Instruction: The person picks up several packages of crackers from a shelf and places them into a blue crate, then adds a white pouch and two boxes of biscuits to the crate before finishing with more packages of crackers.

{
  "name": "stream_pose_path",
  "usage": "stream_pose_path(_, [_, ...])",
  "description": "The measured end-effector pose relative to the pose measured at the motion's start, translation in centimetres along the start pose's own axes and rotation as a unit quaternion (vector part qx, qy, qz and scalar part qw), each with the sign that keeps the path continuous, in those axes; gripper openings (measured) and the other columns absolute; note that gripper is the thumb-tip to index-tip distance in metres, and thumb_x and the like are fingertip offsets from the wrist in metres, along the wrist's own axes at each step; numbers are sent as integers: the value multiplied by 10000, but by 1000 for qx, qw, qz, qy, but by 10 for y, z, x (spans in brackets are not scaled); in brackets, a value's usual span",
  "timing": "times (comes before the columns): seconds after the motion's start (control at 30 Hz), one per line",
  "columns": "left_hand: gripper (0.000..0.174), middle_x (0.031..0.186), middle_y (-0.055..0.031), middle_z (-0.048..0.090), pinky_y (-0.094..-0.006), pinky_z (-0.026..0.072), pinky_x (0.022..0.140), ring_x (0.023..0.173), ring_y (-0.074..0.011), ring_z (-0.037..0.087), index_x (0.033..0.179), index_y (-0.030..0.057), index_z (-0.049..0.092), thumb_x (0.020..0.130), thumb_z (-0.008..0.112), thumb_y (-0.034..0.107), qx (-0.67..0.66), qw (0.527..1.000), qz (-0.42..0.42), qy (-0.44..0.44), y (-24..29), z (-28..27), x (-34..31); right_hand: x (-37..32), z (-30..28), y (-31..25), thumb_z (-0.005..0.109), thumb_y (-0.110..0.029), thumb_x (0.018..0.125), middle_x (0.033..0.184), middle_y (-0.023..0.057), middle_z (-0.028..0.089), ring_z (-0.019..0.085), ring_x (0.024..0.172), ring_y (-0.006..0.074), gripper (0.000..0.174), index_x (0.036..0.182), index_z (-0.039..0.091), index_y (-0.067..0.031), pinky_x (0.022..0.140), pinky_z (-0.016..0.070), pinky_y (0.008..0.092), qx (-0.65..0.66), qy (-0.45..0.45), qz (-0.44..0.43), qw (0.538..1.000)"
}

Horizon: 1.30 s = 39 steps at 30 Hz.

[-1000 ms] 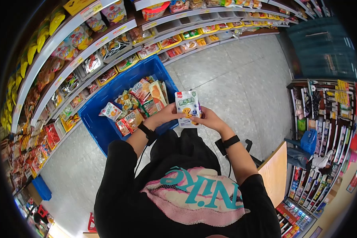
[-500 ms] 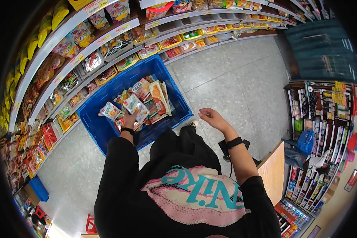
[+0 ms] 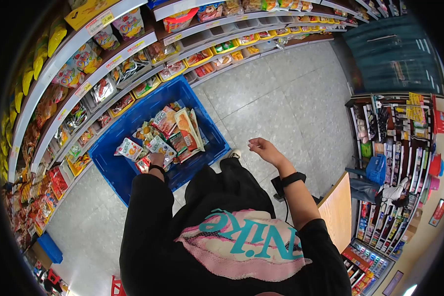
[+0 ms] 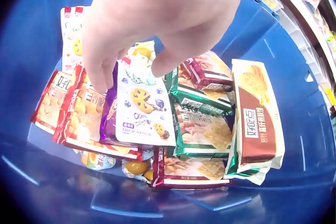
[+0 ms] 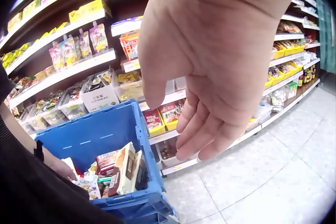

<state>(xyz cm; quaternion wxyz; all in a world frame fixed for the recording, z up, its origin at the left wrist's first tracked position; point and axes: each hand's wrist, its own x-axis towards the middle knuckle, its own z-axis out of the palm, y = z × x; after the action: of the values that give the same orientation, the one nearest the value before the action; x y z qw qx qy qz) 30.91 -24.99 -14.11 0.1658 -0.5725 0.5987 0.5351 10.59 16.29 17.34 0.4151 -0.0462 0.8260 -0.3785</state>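
Note:
In the head view, my left hand point(image 3: 157, 159) reaches down into a blue crate point(image 3: 108, 170) of snack packets. The left wrist view shows its thumb and fingers point(image 4: 106, 77) spread at either side of the top of a white packet with cookie and blueberry pictures point(image 4: 142, 108). That packet lies on the pile, with a purple edge along its left side; whether the hand still touches it is hard to tell. My right hand point(image 3: 267, 150) hangs in the air right of the crate, fingers loosely bent, holding nothing; the right wrist view shows its palm point(image 5: 210, 61).
Brown-and-white biscuit packs point(image 4: 256, 113), green packs point(image 4: 202, 129) and red packs point(image 4: 86, 113) fill the crate's middle. Snack shelves point(image 3: 133, 54) curve behind and left of it. Tiled floor point(image 3: 281, 98) lies to the right, with a wooden tabletop point(image 3: 336, 209) near the right arm.
The white packet went from between both hands into the crate with my left hand, and now lies on the pile. My left hand's grip has loosened; my right hand let go and stays beside the crate.

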Motion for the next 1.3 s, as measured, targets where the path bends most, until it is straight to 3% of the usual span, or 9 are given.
stream_pose_path(0.03, [354,1023,-285,600,-479,524,738,921,-410,620,1066,-89,541,788,539,131,119,986,54,105,13,4,-17,1,-5,-1,600,-267,902,1063,90,628,607,982,172,411,1198,540,12,856,463,300,1,-4,8,1000])
stream_pose_path(0.13, [769,1294,-294,348,-432,431,940,1150,-444,459,1285,-57,295,720,702,269,198,958,-21,208,59,4,-56,11,-19,10,597,-268,903,1064,90,629,610,971,167,415,1194,539,21,856,463,298,21,-11,-8,1000])
stream_pose_path(0.33, [641,1220,-285,349,-430,414,931,1042,-436,474,1239,-77,340,719,678,86,122,881,212,404,108,21,-93,42,-51,51,600,-277,894,1005,108,642,613,902,176,414,1177,553,22,816,477,301,85,-13,-41,995])
stream_pose_path(0.47, [675,1282,-271,317,-451,378,972,1157,-428,362,1256,-74,336,727,712,112,102,812,324,475,147,50,-108,57,-95,70,595,-277,903,966,105,656,605,905,162,393,1161,568,19,829,469,295,72,-34,-33,996])
stream_pose_path(0.6, [618,1311,-257,280,-449,334,1011,1188,-415,334,1279,-55,319,731,595,29,81,794,372,473,209,118,-152,68,-174,103,589,-321,895,999,130,653,630,915,206,436,1166,566,20,814,488,324,75,-9,-70,995])
stream_pose_path(0.73, [658,1348,-236,254,-431,346,1021,1216,-396,345,1304,-38,301,737,624,45,134,792,373,464,261,182,-191,59,-248,127,581,-312,907,1076,125,634,626,981,204,434,1186,548,19,844,474,318,99,2,-59,993])
stream_pose_path(0.83, [697,1357,-237,235,-402,383,1000,1209,-390,374,1307,-26,299,703,646,-7,17,874,347,340,286,233,-203,56,-296,151,566,-300,916,1095,124,629,621,995,199,423,1201,536,11,844,469,312,153,19,-38,987])
stream_pose_path(0.97, [699,1355,-241,227,-403,385,990,1192,-413,377,1303,-33,299,712,668,24,124,845,365,371,301,291,-166,63,-342,191,594,-270,892,1021,123,648,648,907,193,404,1145,561,44,799,482,304,228,88,-45,969])
stream_pose_path(1.3, [696,1325,-250,245,-417,381,988,1171,-425,404,1271,-48,341,680,685,79,172,905,259,289,418,440,-121,124,-481,250,589,-237,900,1036,125,645,651,911,194,379,1142,558,52,801,489,289,260,142,-23,955])
